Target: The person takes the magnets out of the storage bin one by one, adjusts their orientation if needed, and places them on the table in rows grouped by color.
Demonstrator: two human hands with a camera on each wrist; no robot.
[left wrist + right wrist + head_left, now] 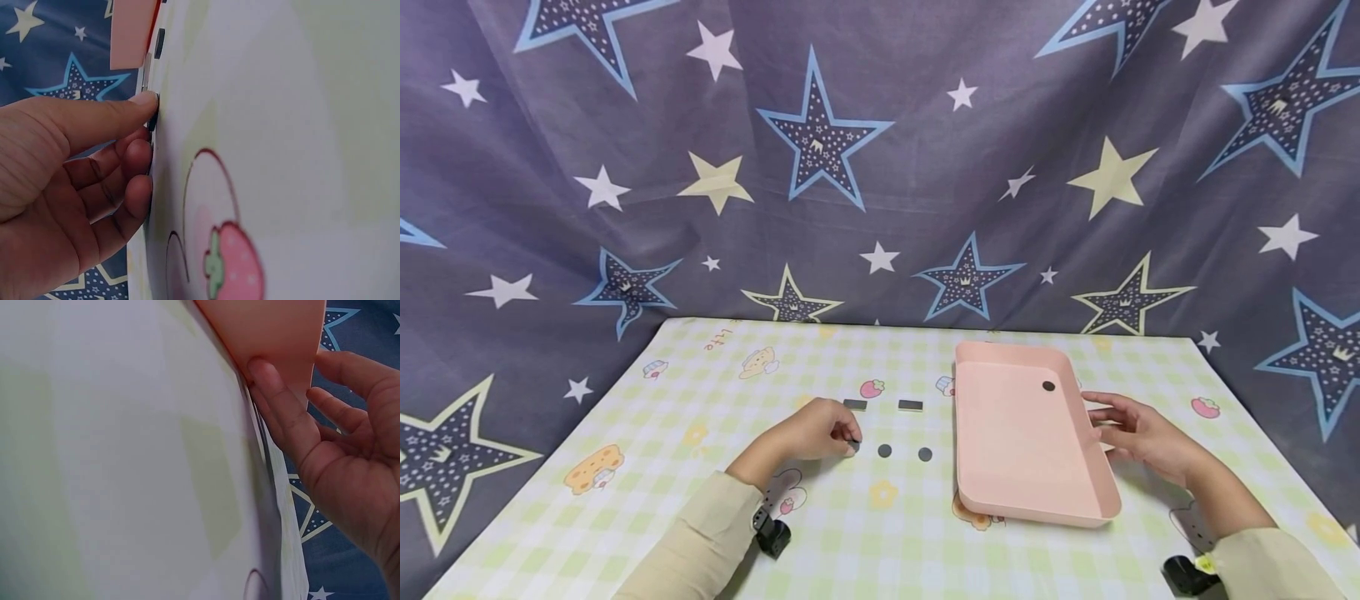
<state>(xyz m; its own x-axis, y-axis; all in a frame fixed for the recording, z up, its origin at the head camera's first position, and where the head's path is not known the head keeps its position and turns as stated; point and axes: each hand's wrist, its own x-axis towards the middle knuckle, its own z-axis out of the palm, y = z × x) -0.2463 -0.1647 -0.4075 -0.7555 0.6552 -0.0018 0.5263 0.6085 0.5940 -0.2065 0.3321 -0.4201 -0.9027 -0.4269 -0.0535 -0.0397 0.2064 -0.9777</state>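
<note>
My left hand point(822, 429) is low over the table, thumb and fingers pinching a small black disc point(853, 446). In the left wrist view the disc point(152, 119) shows edge-on under the thumb tip, right at the tablecloth. To its right lie two more black discs, one nearer point(884, 451) and one farther point(925, 454). A pink tray point(1022, 442) stands right of them, with one black disc point(1048, 386) in its far right part. Outside the tray's right wall is my right hand point(1138, 433), its loosely extended fingers touching that wall point(269, 331).
Behind the discs lie two small dark rectangular blocks, one left point(854, 405) and one right point(911, 406). A green-checked tablecloth point(647, 517) covers the table. Its far edge meets a dark star-patterned curtain point(910, 208).
</note>
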